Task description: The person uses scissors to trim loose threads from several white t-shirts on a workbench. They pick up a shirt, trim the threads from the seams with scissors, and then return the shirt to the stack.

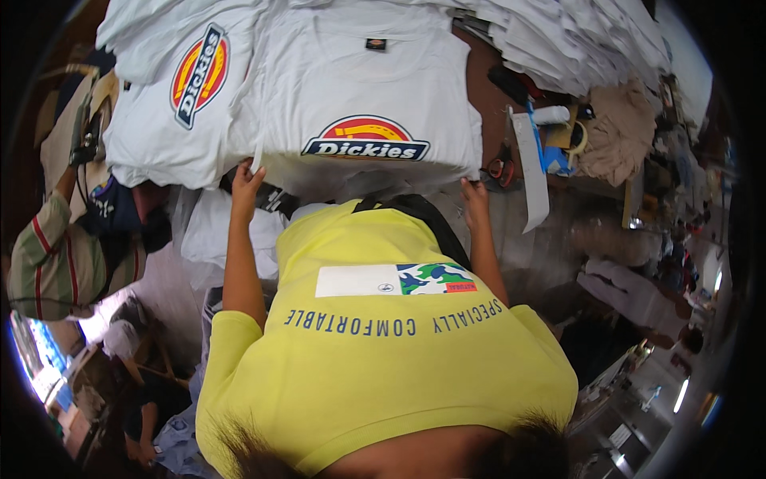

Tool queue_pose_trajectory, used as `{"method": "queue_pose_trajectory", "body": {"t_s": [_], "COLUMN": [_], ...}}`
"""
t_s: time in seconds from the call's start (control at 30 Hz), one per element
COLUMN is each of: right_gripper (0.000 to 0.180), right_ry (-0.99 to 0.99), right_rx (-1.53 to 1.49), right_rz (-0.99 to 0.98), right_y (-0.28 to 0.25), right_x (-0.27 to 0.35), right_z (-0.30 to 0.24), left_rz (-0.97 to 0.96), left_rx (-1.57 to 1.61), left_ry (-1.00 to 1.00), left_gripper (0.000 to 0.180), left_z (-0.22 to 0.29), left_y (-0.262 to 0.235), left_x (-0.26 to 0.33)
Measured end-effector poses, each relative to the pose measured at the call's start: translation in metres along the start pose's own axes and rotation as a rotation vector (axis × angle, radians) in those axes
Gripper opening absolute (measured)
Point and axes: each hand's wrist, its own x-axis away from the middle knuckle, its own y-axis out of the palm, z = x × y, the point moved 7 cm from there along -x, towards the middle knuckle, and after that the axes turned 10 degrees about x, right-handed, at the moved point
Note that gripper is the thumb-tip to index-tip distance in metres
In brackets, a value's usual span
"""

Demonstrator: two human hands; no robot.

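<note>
A folded white T-shirt [363, 88] with a red, yellow and blue print lies on top of a stack on the table in front of me. My left hand [245, 182] grips its near left edge, fingers curled on the cloth. At the near right corner, my right hand [475, 195] pinches the fabric. My yellow shirt [383, 351] and a black strap [427, 219] fill the lower middle of the view.
A second white printed T-shirt [171, 96] lies to the left. Stacks of white garments [574, 40] fill the upper right. Red-handled scissors [501, 169], a white paper strip [531, 172], a tape roll [552, 115] and beige cloth [618, 132] sit on the right. A person in a striped sleeve [52, 267] is at the left.
</note>
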Motion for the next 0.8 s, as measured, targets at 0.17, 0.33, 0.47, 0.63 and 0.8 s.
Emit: {"method": "queue_pose_trajectory", "body": {"t_s": [0.17,0.33,0.47,0.63,0.8], "right_gripper": [0.018,0.018,0.029,0.042,0.061], "right_ry": [-0.083,-0.268,-0.477,-0.613,-0.629], "right_rx": [-0.241,-0.014,-0.098,-0.178,-0.137], "right_rz": [-0.064,-0.169,-0.073,-0.365,-0.387], "right_y": [-0.017,-0.033,-0.05,-0.016,-0.044], "right_x": [0.016,0.047,0.048,0.076,0.075], "right_z": [-0.017,-0.085,-0.195,-0.328,-0.387], "left_rz": [-0.045,-0.037,-0.074,-0.634,-0.491], "left_rx": [-0.249,-0.248,-0.209,-0.051,0.212], "left_ry": [0.014,0.142,0.239,0.489,0.555], "left_gripper": [0.019,0.028,0.042,0.06,0.054], "left_z": [0.014,0.102,0.21,0.326,0.381], "left_y": [-0.018,-0.005,0.017,0.086,0.068], "left_x": [0.008,0.024,0.016,0.041,0.013]}}
